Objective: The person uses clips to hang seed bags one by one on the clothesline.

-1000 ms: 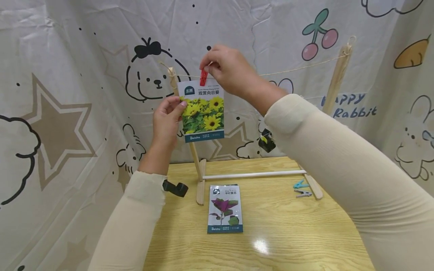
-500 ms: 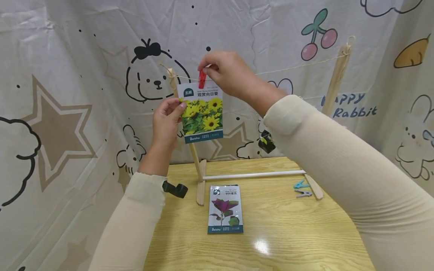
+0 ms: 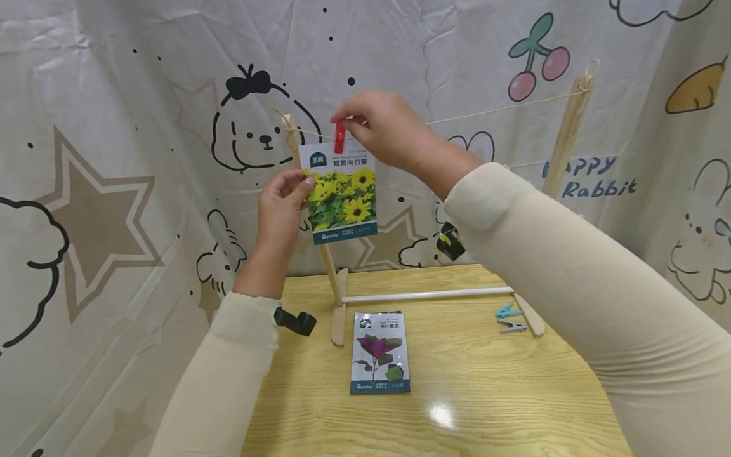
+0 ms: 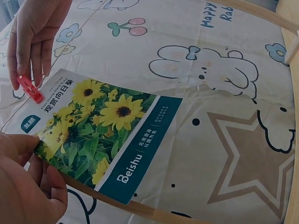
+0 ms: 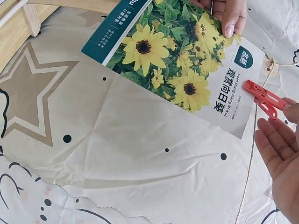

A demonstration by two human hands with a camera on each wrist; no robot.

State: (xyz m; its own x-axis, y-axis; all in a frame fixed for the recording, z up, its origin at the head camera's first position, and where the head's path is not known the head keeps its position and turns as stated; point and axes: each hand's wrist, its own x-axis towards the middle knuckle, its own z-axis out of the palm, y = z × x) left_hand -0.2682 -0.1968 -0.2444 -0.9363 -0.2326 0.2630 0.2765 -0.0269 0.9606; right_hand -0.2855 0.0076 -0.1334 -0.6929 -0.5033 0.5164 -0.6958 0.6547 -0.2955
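Observation:
A seed packet (image 3: 344, 197) printed with yellow sunflowers hangs upright at the string's left end. My left hand (image 3: 280, 206) pinches its left edge between thumb and fingers. At the top edge of the packet is a red clothespin (image 5: 265, 98), its nose over the packet's border and the string (image 5: 250, 172). My right hand (image 3: 388, 130) pinches the clothespin's upper end. In the left wrist view, the clothespin (image 4: 31, 89) lies along the packet's top border, with the right-hand fingers (image 4: 35, 51) on its handles.
The string runs between two wooden posts (image 3: 565, 136), joined low down by a white rod (image 3: 428, 295). On the wooden table (image 3: 485, 393) lies another seed packet (image 3: 379, 352) with a purple plant. Blue (image 3: 507, 310) and grey clothespins (image 3: 511, 326) lie beside the right foot. A printed cloth hangs behind.
The sunflower packet and the red clothespin have come down slightly, and the clothespin stands more upright. My right hand has shifted a little left and down with it; the left keeps its pinch.

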